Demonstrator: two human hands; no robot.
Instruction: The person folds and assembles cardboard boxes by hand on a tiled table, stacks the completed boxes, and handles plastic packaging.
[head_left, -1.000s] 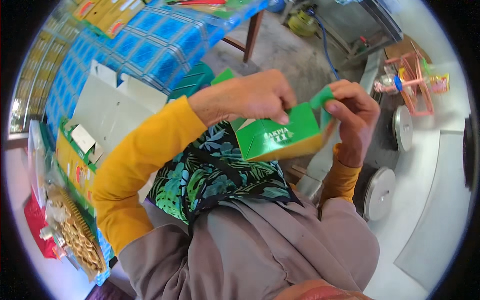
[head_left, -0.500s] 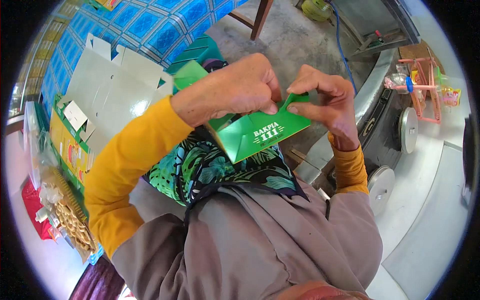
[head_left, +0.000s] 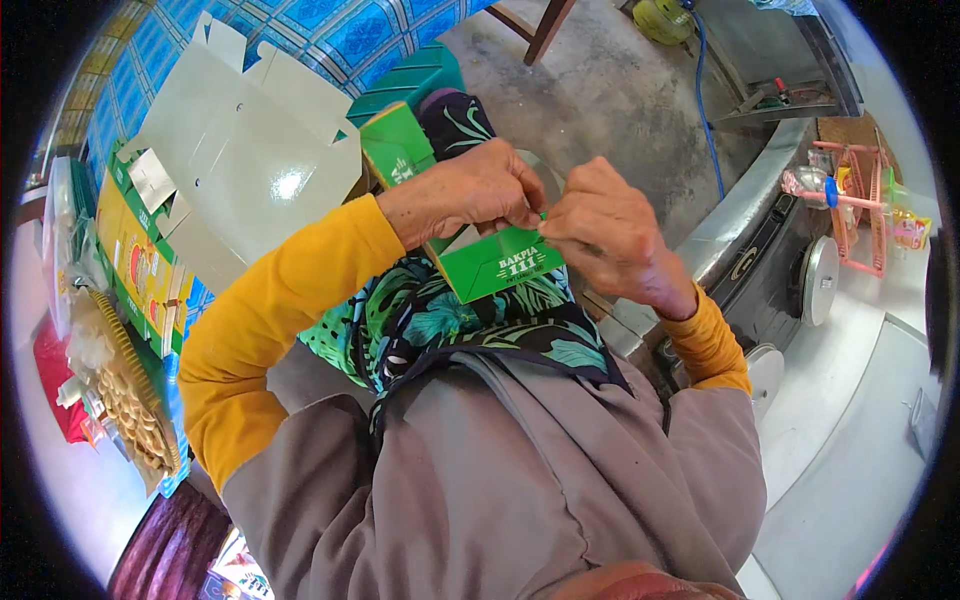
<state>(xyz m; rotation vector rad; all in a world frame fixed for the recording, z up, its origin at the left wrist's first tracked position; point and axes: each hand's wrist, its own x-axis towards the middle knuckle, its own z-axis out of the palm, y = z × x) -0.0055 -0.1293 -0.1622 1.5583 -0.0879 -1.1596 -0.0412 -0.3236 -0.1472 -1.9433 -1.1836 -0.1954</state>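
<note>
Over my lap I hold a green cardboard box [head_left: 485, 272], partly folded, with white print on its front side. My left hand [head_left: 475, 192] reaches across its upper edge, fingertips pinched at the corner close to my right hand. The right hand [head_left: 612, 238] has thumb and fingers closed on that same right-hand corner. A long green panel [head_left: 395, 142] of the box sticks up beyond my left wrist. Its inside is mostly hidden behind my left hand. To the left lies a flat unfolded carton blank [head_left: 245, 165], its pale inner face upward.
A table with a blue patterned cloth [head_left: 350, 40] stands at the far left. Yellow-green cartons [head_left: 135, 265] and a tray of round pastries [head_left: 130, 410] are at left. A teal stool [head_left: 410, 80] is ahead; at right are a stove [head_left: 740, 265], metal lids [head_left: 820, 280] and a pink rack [head_left: 862, 205].
My right hand has turned over and drawn in towards the left at the box corner. The box has shifted slightly lower and left, and its upright panel shows more.
</note>
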